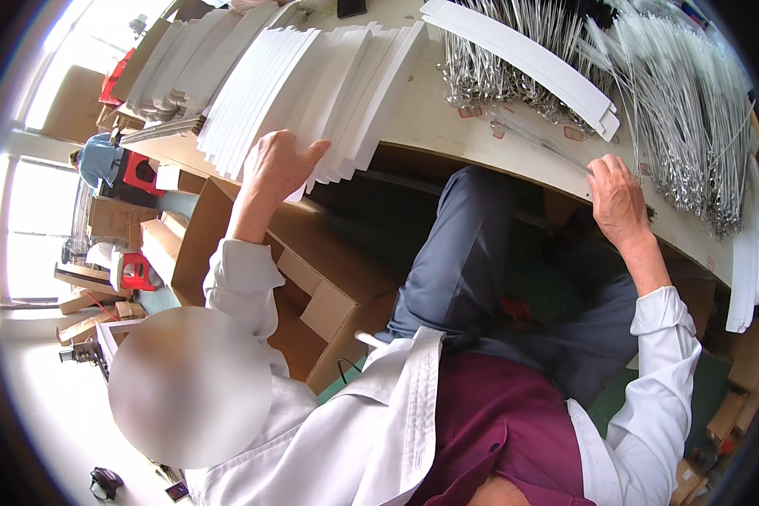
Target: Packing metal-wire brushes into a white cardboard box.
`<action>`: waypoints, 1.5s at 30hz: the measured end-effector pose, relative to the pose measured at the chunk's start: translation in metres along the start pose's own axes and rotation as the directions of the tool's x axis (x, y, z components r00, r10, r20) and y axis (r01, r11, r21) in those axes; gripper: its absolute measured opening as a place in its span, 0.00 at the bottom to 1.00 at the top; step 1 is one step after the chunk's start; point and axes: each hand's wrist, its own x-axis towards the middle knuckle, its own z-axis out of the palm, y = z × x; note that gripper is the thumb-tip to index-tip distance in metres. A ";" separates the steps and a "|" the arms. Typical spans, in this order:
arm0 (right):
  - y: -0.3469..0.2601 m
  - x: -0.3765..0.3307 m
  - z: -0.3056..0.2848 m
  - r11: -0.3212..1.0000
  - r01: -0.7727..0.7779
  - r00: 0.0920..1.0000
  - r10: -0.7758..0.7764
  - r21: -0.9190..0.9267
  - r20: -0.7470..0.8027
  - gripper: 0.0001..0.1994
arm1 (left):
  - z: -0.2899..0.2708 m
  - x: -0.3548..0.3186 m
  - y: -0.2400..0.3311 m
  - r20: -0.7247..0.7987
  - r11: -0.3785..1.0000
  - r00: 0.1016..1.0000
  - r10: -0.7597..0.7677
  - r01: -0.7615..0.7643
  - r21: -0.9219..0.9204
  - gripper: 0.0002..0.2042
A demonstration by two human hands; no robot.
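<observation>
Wires [546, 143] pinched by the right grip [619, 201] were slanted far-left on the worktop [430, 114], cartons [325, 308] below; the left grip [276, 169] was spread on strips [312, 88].

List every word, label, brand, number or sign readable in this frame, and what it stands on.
None can be read.
Small red-edged patches on the table: too small to tell whether they carry print.
White strips in the stack: no lettering visible.
Small dark rectangle at the lower left: too small to read.
</observation>
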 end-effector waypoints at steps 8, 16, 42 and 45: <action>-0.017 0.000 -0.005 0.997 -0.044 0.999 0.041 0.070 0.031 0.04 | 0.000 0.016 -0.007 0.018 0.998 0.999 -0.034 0.035 -0.056 0.28; -0.044 -0.007 -0.014 0.906 -0.157 0.983 0.181 0.394 -0.022 0.06 | -0.010 -0.012 -0.016 0.264 0.206 0.964 -0.042 0.267 -0.941 0.26; -0.143 -0.077 -0.062 0.506 -0.324 0.946 0.182 0.799 0.268 0.09 | 0.049 -0.047 0.143 0.070 -0.650 0.878 0.474 0.403 -0.645 0.36; -0.140 -0.083 -0.056 0.513 -0.333 0.943 0.202 0.791 0.266 0.09 | 0.041 -0.054 0.159 0.067 -0.638 0.876 0.477 0.397 -0.660 0.36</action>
